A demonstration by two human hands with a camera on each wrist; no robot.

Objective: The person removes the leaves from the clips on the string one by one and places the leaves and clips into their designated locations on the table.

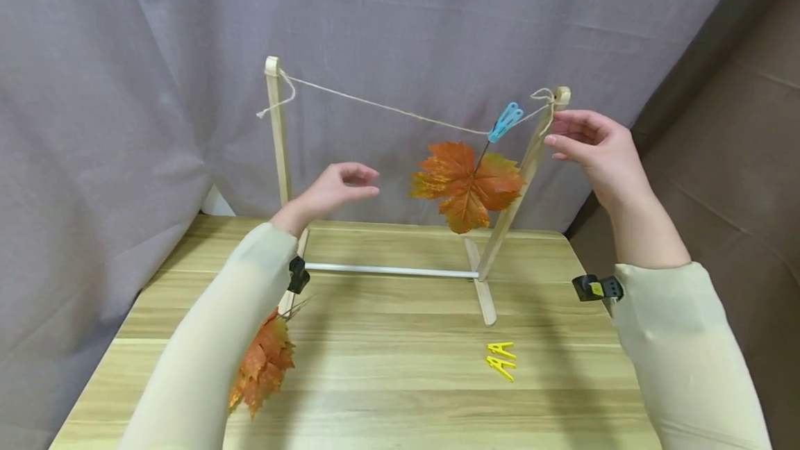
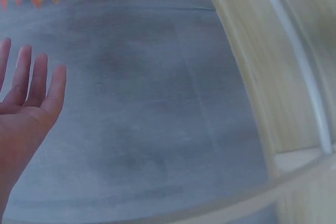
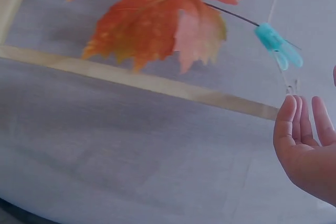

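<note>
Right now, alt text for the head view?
An orange maple leaf hangs from a twine line by a blue plastic clothespin, between the open left hand and right hand. Two yellow clothespins lie on the wooden table.

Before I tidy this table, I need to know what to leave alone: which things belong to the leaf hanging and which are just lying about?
In use:
string on the wooden frame
blue peg holding the hung leaf
spare leaves
yellow pegs
left hand and right hand, both empty

Lying about:
grey curtain
</note>
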